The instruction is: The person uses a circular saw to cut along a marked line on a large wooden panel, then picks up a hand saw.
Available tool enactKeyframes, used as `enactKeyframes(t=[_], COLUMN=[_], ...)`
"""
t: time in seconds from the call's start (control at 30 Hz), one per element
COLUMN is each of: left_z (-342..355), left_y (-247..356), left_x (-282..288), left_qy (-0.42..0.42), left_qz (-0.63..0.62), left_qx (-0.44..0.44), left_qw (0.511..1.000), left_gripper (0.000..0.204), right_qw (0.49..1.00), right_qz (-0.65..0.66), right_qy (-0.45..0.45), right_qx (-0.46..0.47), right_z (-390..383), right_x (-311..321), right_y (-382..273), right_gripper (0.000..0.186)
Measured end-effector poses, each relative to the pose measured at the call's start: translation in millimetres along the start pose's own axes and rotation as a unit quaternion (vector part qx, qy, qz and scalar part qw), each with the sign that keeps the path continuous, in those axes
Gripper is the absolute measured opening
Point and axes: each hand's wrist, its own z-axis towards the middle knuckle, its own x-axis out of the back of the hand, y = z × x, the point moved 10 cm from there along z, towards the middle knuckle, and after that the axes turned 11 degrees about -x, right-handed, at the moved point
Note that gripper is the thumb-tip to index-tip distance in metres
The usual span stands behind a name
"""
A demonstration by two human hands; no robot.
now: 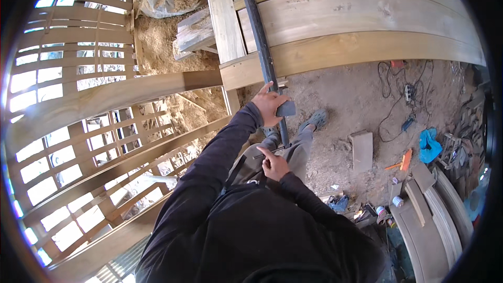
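A long dark metal bar clamp (255,26) lies across a wide wooden panel (335,10) and runs back toward my body. My left hand (269,107) is wrapped around the bar just off the panel's near edge, against a grey block-shaped jaw (286,108). Below it, at the clamp's near end, my right hand (275,166) is closed by a thin dark handle (259,156). Its index finger points forward along the handle, and the other fingers are curled, partly hiding what they grip.
Slatted wooden frames (78,89) stand to my left, with long beams. A wooden block (361,151), cables with a power strip (408,93), a blue plastic bag (429,145) and an orange tool (405,160) lie on the dirt floor. Curved boards (419,230) lean at lower right.
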Motion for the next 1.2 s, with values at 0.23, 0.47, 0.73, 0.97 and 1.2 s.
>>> enactKeyframes(t=[0.23,0.47,0.73,0.97,1.2], left_z=[0,-5,7,2,-3], left_y=[1,0,5,1,-8], left_x=[11,15,1,16,-2], left_qy=[0.004,0.013,0.021,0.009,-0.014], left_qz=[-0.01,-0.015,-0.009,-0.005,0.036], left_qx=[0.017,0.018,-0.01,0.028,0.017], left_qw=[1.0,1.0,1.0,1.0,0.999], left_gripper=[0.05,0.047,0.046,0.048,0.057], right_qw=[0.994,0.993,0.93,0.963,0.965], right_qz=[0.046,-0.085,-0.116,-0.134,-0.119], right_qy=[-0.093,-0.073,0.173,0.211,-0.23], right_qx=[0.043,0.028,-0.304,0.099,0.032], right_z=[-5,10,29,-29,-1], right_x=[-12,-59,39,112,-49], right_y=[-21,8,197,8,16], right_gripper=[0.051,0.046,0.045,0.036,0.076])
